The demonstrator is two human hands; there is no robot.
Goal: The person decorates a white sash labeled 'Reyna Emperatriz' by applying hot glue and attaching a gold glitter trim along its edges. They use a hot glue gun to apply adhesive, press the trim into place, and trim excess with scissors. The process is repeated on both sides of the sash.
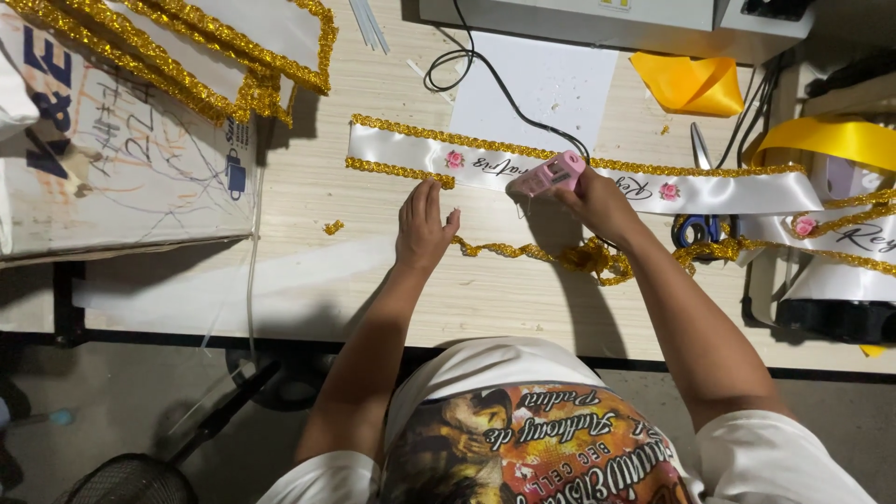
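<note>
Shirt (532, 439): nearest the camera, white with a printed picture, at the table's near edge.
Table (308, 196): pale wood, running across the view.
Loose trim (560, 254): gold glitter braid, trailing from just right of the left hand to under the right wrist, bunched there.
Left hand (422, 229): flat, palm down, fingers together and straight; fingertips press the sash's near edge where the sewn-on gold border ends.
Right hand (597, 201): closed around the glue gun, to the right of the left hand.
Glue gun (551, 175): pink, nozzle pointing left and resting on the sash; its black cord runs away toward the far side.
Sash (579, 173): white satin with gold border, small pink roses and script lettering, lying left to right just beyond both hands, touched by both.
Scissors (700, 224): blue handles, right of the right hand, partly under the sash.
Paper (541, 84): white sheet beyond the sash.
Yellow ribbon (691, 82): folded, far right.
Far left: more gold-edged sashes (215, 47) on a box (121, 159).
</note>
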